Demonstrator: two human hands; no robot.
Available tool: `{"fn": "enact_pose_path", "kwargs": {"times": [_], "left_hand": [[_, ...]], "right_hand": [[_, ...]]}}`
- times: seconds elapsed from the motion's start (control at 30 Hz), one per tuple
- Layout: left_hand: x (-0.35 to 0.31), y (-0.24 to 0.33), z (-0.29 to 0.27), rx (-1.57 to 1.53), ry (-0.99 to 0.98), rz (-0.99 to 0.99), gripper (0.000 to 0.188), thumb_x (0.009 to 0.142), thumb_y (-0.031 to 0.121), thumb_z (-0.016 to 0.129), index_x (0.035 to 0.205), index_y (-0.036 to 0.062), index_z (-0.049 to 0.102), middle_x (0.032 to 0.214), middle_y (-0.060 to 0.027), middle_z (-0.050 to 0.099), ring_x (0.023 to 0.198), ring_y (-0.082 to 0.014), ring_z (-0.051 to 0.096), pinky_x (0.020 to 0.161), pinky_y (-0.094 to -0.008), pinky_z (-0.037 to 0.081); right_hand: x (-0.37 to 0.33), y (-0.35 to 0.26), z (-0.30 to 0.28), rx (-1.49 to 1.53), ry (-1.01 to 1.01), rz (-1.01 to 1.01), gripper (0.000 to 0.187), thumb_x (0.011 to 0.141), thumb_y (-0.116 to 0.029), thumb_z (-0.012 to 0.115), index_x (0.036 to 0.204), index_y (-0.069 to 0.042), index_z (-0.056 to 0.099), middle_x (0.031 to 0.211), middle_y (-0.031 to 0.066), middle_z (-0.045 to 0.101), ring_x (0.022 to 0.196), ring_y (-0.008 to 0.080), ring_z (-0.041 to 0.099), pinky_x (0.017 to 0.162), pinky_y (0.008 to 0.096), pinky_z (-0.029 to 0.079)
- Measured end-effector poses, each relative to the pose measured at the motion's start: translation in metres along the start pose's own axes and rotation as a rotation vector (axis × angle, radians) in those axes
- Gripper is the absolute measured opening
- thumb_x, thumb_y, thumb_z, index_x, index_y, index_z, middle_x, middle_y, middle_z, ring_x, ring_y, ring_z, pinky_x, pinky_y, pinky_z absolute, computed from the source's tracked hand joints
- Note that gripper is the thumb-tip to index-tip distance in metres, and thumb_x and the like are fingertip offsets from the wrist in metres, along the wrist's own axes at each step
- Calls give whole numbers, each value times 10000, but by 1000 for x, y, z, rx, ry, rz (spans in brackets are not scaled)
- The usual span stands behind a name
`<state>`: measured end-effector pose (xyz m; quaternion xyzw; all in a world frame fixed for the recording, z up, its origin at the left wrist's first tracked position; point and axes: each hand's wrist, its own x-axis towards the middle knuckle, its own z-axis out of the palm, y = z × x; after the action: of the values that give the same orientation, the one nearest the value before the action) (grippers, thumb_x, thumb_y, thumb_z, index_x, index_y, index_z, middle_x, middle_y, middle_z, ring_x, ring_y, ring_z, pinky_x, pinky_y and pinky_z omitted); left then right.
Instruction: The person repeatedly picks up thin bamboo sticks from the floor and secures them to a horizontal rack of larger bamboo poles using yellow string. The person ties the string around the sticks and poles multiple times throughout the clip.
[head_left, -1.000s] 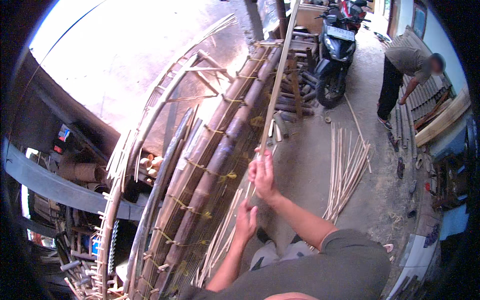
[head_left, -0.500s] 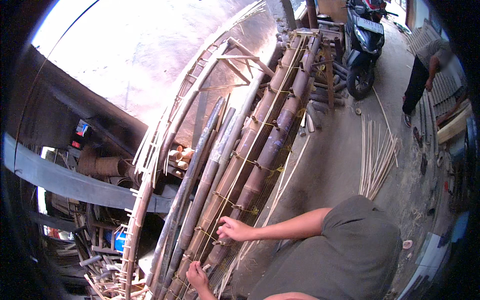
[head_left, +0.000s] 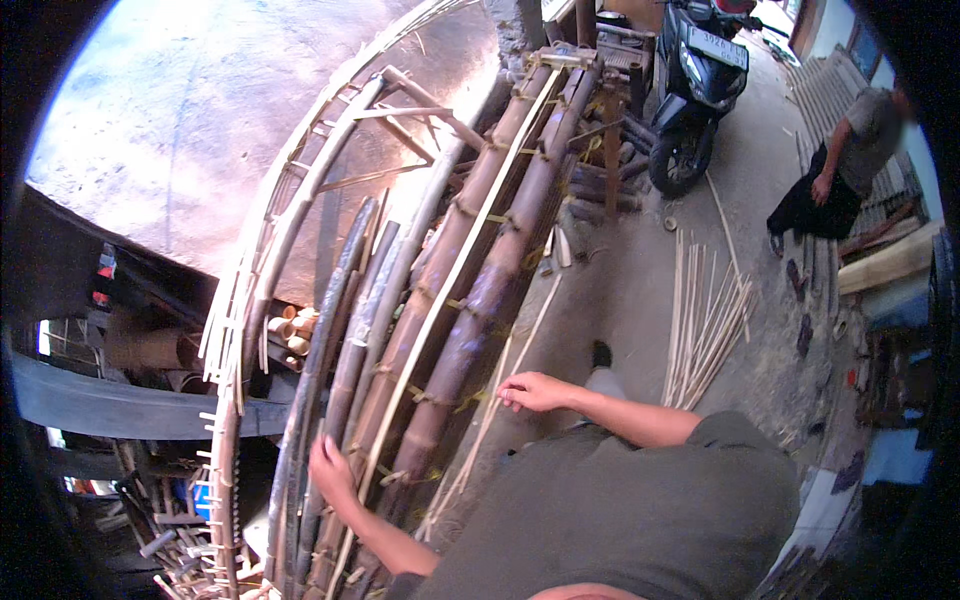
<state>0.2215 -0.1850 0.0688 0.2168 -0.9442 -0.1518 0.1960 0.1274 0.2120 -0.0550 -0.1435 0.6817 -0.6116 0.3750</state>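
Observation:
Two thick brown bamboo poles (head_left: 478, 308) run away from me side by side, tied with yellow cord at intervals. A long pale bamboo strip (head_left: 425, 358) lies lengthwise over them. My left hand (head_left: 335, 474) reaches over the thinner poles to their left, fingers stretched out and nothing seen in them. Whether it touches a pole I cannot tell. Above the right edge of the frame, beside loose strips (head_left: 520, 352), my right hand (head_left: 536, 392) has its fingers curled together. What they hold, if anything, is too small to make out.
Left of the poles curves a slatted bamboo frame (head_left: 262, 290). Cut bamboo tubes (head_left: 292, 328) lie beyond it. A fan of split strips (head_left: 700, 325) rests on the floor at right. A motorbike (head_left: 695, 85) stands at the back; a person (head_left: 850, 160) is low down at far right.
My left hand has moved left and up across the poles. My right hand has moved right, off the poles, and its fingers are more curled. The person at far right has sunk lower.

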Motion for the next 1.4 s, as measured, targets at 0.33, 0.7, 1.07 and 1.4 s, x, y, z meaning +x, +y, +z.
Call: {"fn": "enact_pose_path", "kwargs": {"times": [0.33, 0.7, 1.07, 1.4], "left_hand": [[164, 466, 222, -517, -267, 402, 282, 880, 139, 608, 1135, 19, 628, 951, -214, 676, 849, -311, 679, 760, -375, 528], [268, 596, 388, -128, -569, 395, 226, 780, 231, 697, 810, 9, 663, 841, -253, 646, 866, -411, 630, 772, -490, 485], [288, 661, 412, -224, -696, 205, 221, 877, 220, 571, 886, 26, 677, 859, -250, 648, 854, -414, 631, 761, -494, 475], [256, 685, 443, -59, -440, 38, 217, 867, 261, 570, 1026, 121, 617, 841, -212, 672, 765, -412, 650, 719, -538, 494]], "right_hand": [[-41, -18, -287, 58, 257, -38, 270, 975, -231, 502, 1033, 14, 601, 881, 47, 652, 738, 99, 592, 686, 271, 504], [-17, -17, -501, 295, 552, -40, 253, 991, -195, 476, 1120, -5, 580, 945, 81, 648, 796, 121, 609, 747, 282, 508], [81, -65, -603, 83, 243, 13, 260, 981, -215, 492, 1094, -8, 601, 921, 51, 656, 766, 117, 598, 709, 264, 503], [192, -154, -607, 1026, 612, -404, 258, 922, -310, 504, 917, -75, 610, 808, 32, 602, 756, 184, 587, 776, 325, 453]]}}
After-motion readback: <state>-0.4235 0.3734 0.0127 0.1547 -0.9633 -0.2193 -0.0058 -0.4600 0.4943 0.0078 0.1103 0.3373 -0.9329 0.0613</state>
